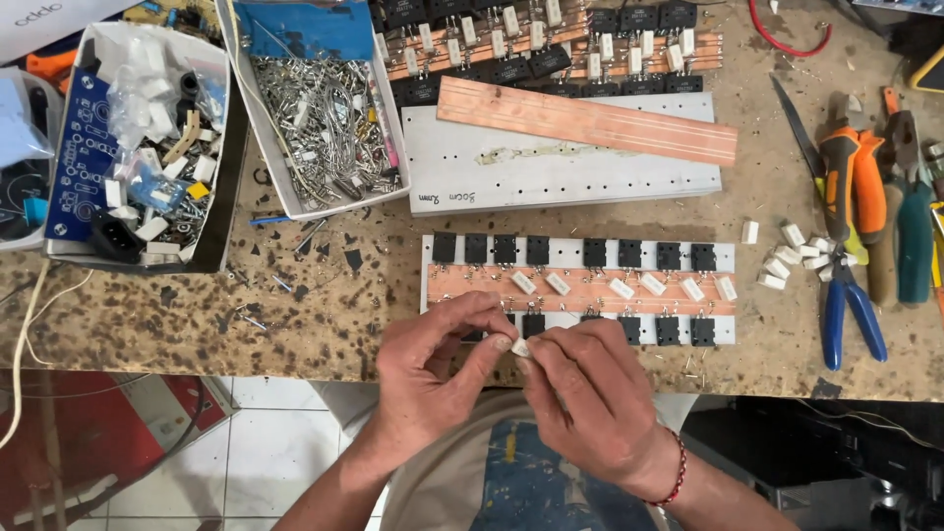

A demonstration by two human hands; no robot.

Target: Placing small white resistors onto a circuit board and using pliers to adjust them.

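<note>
Head view | left hand [433, 359], right hand [580, 388] both pinch one white resistor [520, 346] (six on board [578, 290])

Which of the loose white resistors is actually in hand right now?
The white resistor pinched between both hands' fingers at the bench edge; the other loose ones lie in a pile by the pliers.

Matt white ceramic resistor [520, 346], shiny copper strip [586, 122], rough speckled wooden bench [147, 305]

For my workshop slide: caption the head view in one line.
Both hands, left hand and right hand, pinch a small white block resistor above a copper-strip board of black transistors.
</note>
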